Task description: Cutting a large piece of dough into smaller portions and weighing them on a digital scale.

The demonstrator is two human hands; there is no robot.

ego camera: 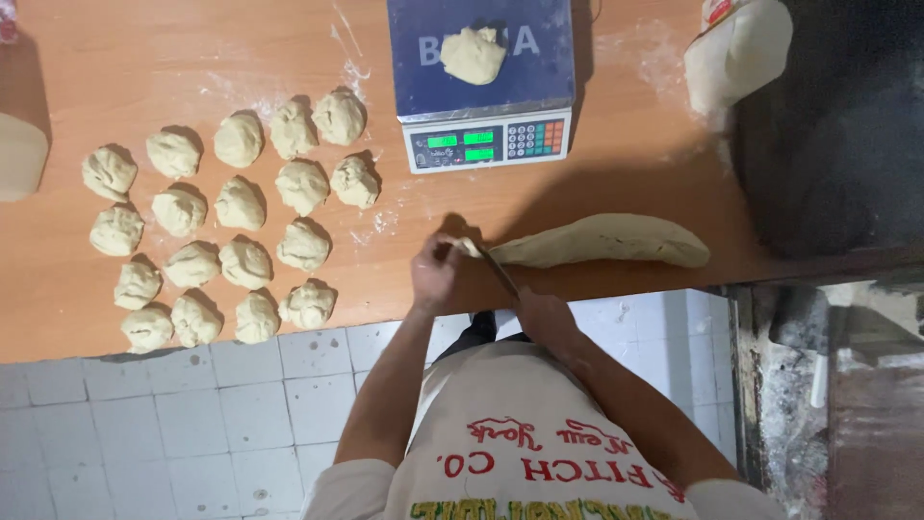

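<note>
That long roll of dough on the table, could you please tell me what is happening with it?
A person is cutting the long dough roll at its end: the left hand pinches the tip while the right hand works a knife against it. One dough piece sits on the scale, and many cut dough lumps lie in rows on the wooden table.

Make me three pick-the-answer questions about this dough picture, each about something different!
1. Where is the lone pale dough lump?
A) on the blue-topped scale
B) on the floor
C) in a hand

2. What colour is the wooden table?
A) green
B) orange-brown
C) black

3. What does the left hand do?
A) lies flat
B) pinches the end of the long dough log
C) presses scale buttons

Answers: 1 A, it sits on the platform. 2 B, the bare wood shows it. 3 B, its fingers close on the tip.
</note>
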